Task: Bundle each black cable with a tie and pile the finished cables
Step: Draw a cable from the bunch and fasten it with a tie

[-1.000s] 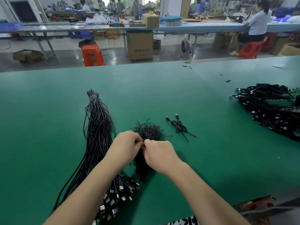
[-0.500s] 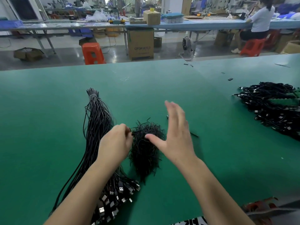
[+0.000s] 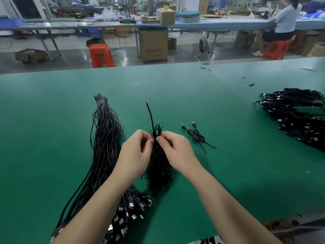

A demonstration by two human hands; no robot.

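Note:
My left hand (image 3: 136, 154) and my right hand (image 3: 175, 150) meet over the green table, both pinching a coiled black cable (image 3: 156, 130) whose free end sticks up and away. Below the hands lies a heap of black ties (image 3: 159, 175), partly covered by them. A long bunch of loose black cables (image 3: 105, 138) stretches along the left, its USB plugs (image 3: 131, 206) near my left forearm. One tied cable (image 3: 197, 136) lies just right of my right hand. A pile of finished cables (image 3: 297, 117) sits at the far right.
The green table (image 3: 175, 94) runs wide to its far edge. A few small black bits (image 3: 251, 84) lie at the back right. Beyond are an orange stool (image 3: 101, 55), cardboard boxes, work benches and a seated person (image 3: 284, 20).
My right hand, raised and spread open half a second ago, has come back to my left hand. A coiled cable is now held up between both hands.

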